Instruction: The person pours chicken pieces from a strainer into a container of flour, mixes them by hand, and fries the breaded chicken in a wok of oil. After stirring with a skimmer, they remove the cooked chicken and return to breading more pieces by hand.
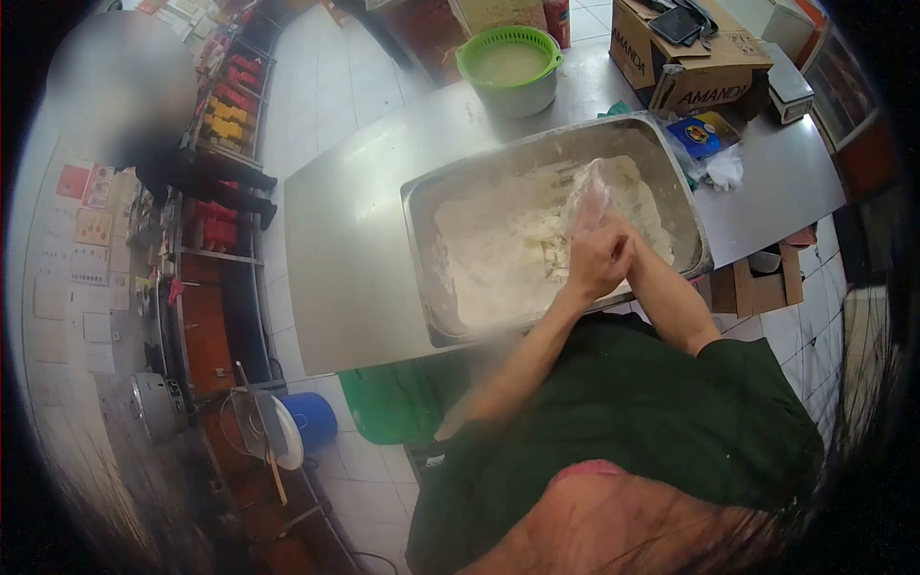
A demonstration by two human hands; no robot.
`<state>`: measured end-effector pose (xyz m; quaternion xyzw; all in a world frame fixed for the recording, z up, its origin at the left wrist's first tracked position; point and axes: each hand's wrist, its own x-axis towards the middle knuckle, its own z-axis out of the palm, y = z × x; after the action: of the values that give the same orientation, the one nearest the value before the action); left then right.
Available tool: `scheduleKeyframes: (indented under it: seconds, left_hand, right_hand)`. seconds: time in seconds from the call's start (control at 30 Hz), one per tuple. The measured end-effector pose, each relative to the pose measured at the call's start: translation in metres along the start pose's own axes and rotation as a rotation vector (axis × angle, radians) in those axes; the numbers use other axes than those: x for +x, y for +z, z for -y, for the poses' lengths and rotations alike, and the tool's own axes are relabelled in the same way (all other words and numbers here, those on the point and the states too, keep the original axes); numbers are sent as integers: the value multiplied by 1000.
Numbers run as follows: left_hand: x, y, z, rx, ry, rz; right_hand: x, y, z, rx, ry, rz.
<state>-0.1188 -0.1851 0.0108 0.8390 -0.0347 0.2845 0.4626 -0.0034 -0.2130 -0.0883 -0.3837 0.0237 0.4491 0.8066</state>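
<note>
Over a metal tray [414,206] of white flour [489,259], my two hands meet. My right hand [589,203] wears a clear plastic glove [596,180] dusted with white, its fingers stretched out towards the far side of the tray. At my right wrist, my left hand [600,261] is bare and closed; it seems to grip the cuff of the glove. Just left of my hands, a pale yellow lumpy patch [551,251] lies on the flour.
The tray stands on a steel table [350,249]. Behind it are a white tub with a green strainer [513,91], an AMANDA cardboard box [700,86], and a blue packet [695,137]. A blue bucket [313,425] stands lower left; another person [158,172] is upper left.
</note>
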Motion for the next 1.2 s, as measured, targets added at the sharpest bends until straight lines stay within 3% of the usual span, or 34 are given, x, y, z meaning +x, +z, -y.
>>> scheduleKeyframes:
  seconds: [0.07,0.2,0.27,0.33,0.37,0.43,0.5,0.57,0.6,0.67,0.77,0.9,0.97,1.0,1.07,1.1,1.17,1.2]
  left_hand:
    - [0,-1,-1,-4,-131,-141]
    - [-1,-21,8,135,-304,-163]
    - [-4,-22,15,147,-319,-143]
    - [-7,-22,18,80,-93,-40]
    - [-8,-22,16,78,-97,-39]
    - [-8,-22,11,47,122,1]
    - [-11,-26,4,73,129,42]
    - [-10,-30,-3,99,137,84]
    - [-10,-32,-7,106,145,92]
    - [-9,-35,-14,114,157,104]
    - [-10,-36,-20,115,197,131]
    - [-10,-39,-25,67,221,137]
    - [-13,-40,-23,62,214,137]
    - [-17,-41,-20,-2,97,167]
    - [-40,-56,-25,-107,-123,181]
    - [-50,-73,-27,-144,-224,160]
    - [-79,-111,-7,197,-565,242]
    - [-90,-127,4,335,-703,275]
  right_hand:
    - [14,22,23,5,-13,2]
    - [-10,36,26,1,-10,-1]
    - [-5,32,21,-5,33,107]
    - [17,16,4,-128,-50,40]
    - [21,13,-1,-256,-132,-25]
    - [15,11,-5,-188,-141,75]
    - [3,20,-2,-119,-158,180]
    - [-29,56,15,100,94,-19]
    - [-14,40,6,101,91,-18]
    - [29,-6,-20,-55,-86,6]
    - [-26,66,16,-151,17,40]
    - [-13,33,7,-213,91,-124]
    - [-21,44,14,-241,-8,-201]
    - [-27,52,22,-243,-8,-199]
    - [-65,88,40,-108,239,-57]
    - [-71,85,44,-113,248,-60]
    - [-79,72,50,-376,13,46]
    - [-80,68,49,-366,13,42]
